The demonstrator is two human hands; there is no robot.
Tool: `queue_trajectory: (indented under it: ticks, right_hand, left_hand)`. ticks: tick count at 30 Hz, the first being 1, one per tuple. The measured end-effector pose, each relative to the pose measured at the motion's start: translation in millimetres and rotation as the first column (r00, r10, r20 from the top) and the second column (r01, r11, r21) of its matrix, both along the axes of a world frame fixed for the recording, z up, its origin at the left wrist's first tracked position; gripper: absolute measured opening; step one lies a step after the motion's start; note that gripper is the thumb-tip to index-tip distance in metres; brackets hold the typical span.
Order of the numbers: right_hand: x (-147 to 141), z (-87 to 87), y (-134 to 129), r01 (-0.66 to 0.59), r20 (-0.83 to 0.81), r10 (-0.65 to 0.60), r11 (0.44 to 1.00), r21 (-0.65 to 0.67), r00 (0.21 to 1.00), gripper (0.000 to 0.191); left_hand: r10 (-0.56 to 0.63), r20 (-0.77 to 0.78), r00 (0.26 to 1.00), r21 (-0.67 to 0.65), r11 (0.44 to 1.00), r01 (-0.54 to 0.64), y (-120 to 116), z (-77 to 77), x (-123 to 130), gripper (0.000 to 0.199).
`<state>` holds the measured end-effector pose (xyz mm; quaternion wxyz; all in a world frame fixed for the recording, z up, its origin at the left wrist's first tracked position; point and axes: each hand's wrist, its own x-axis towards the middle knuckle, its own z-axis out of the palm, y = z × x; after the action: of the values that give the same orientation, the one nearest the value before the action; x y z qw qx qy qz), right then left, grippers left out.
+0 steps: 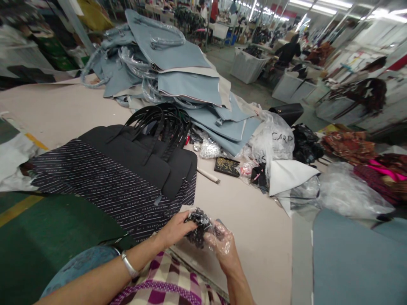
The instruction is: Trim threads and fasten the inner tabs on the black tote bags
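Note:
Over the table's near edge, both hands hold a clear plastic bag of small dark pieces (199, 226); what the pieces are I cannot make out. My left hand (174, 228) grips its left side, thumb on top. Around the right side of the bag are the fingers of my right hand (224, 243), partly covered by shiny plastic. Just left of my hands lie stacked black bag panels (127, 186) with white diagonal stripes and lettering. Their black handles (159, 131) stand up in a bunch behind. A brush-like tool with a pale handle (208, 175) lies beyond my hands.
Blue-grey bag pieces (190, 63) with wrapped handles are heaped at the back. A black tray of small gold pieces (227, 166) sits before a plastic bag marked "CARD" (276, 135). Blue-grey sheets (359, 258) lie at right. People and white bins (248, 65) stand farther off.

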<state>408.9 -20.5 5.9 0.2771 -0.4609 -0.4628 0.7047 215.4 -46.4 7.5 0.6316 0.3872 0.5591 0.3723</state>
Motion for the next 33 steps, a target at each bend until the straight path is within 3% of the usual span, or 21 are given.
queue_trajectory:
  ticks: [4, 7, 13, 19, 24, 33]
  right_hand:
    - [2, -12.7, -3, 0.141, 0.041, -0.139, 0.99, -0.033, 0.989, 0.057]
    - [-1, -21.9, -5, 0.232, 0.094, -0.228, 0.972, -0.041, 0.969, 0.047]
    - [-9, -28.7, -8, 0.209, 0.126, -0.188, 0.96, -0.186, 0.974, 0.058]
    - [-10, -23.4, -8, 0.237, 0.095, -0.22, 0.944, -0.231, 0.971, 0.063]
    - [-15, -20.1, -6, 0.256, 0.018, -0.26, 0.933, -0.253, 0.965, 0.054]
    - [-11, -22.9, 2, 0.168, -0.073, -0.198, 0.939, -0.301, 0.978, 0.056]
  left_hand:
    - [-0.035, -0.159, 0.987, 0.05, 0.998, 0.044, 2, 5.7, -2, 0.023]
    - [-0.075, -0.219, 0.973, 0.053, 0.995, 0.088, 1, 6.7, -2, 0.021]
    - [-0.093, -0.194, 0.977, 0.078, 0.991, 0.11, -7, 4.7, -2, 0.027]
    - [-0.05, -0.14, 0.989, 0.105, 0.992, 0.065, -16, -8.1, 0, 0.043]
    - [0.004, -0.161, 0.987, 0.118, 0.993, 0.015, -15, -17.0, 3, 0.032]
    - [-0.13, -0.128, 0.983, 0.183, 0.971, 0.152, -5, -2.3, -13, 0.02]
